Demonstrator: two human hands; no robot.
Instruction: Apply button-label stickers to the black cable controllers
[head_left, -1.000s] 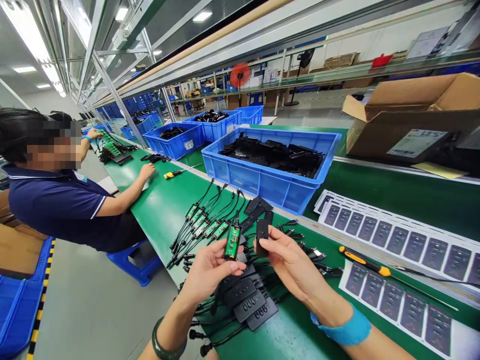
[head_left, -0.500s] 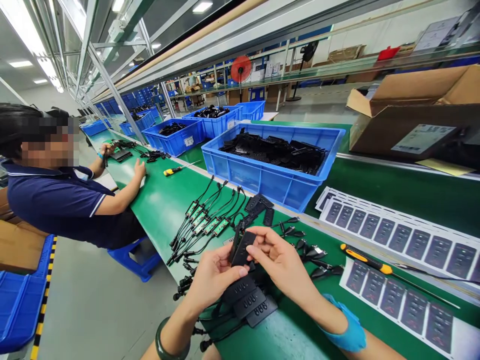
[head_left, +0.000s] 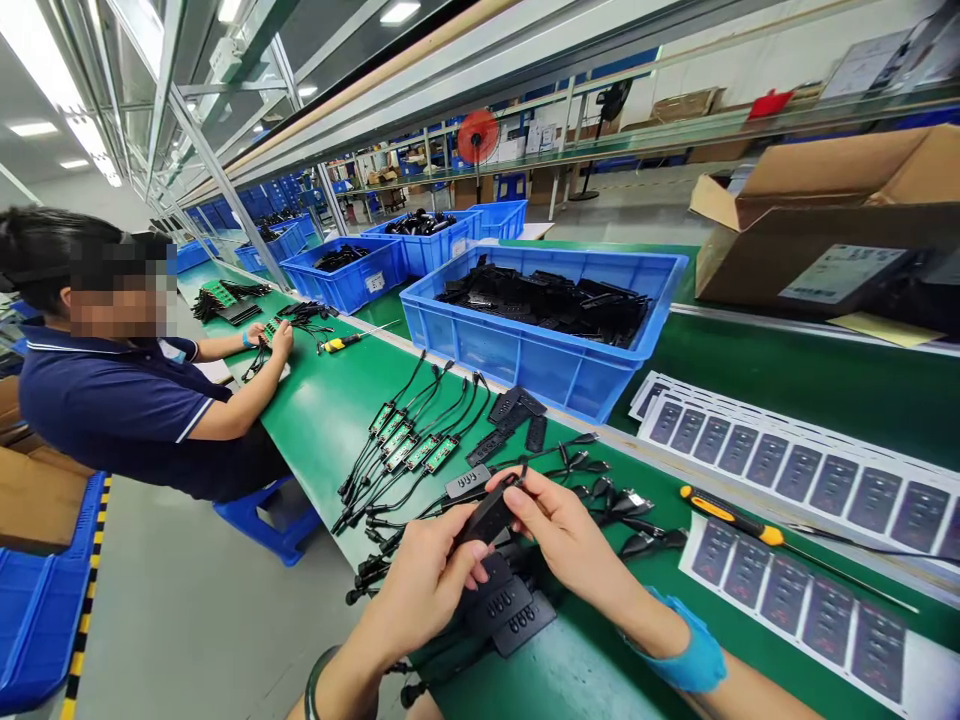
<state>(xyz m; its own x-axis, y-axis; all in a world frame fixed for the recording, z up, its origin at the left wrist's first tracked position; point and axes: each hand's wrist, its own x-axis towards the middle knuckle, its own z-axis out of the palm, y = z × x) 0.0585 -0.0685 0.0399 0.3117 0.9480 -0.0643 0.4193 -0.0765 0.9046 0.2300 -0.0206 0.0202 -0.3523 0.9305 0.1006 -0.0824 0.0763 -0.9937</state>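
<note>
Between my two hands is a small black plastic case (head_left: 489,512), tilted, with a cable at its far end. My left hand (head_left: 431,565) is closed on its near end. The fingers and thumb of my right hand (head_left: 551,525) pinch its far end. Just below my hands lie several black covers with three oval slots (head_left: 517,620), overlapping on the bench. Another slotted cover (head_left: 466,481) lies beyond my left hand. Further off, several green circuit boards with black cables (head_left: 409,440) are lined up, next to a few loose black plates (head_left: 517,405).
A blue bin (head_left: 540,310) full of black plastic parts stands at the back. On the right are printed label sheets (head_left: 772,455), a yellow-black screwdriver (head_left: 731,515) and cable ends (head_left: 637,535). A co-worker (head_left: 127,390) sits at the left, holding a green board.
The black case has turned from showing its open side and broad face to a narrow edge, its halves now together. The co-worker's hands have come together around a green board.
</note>
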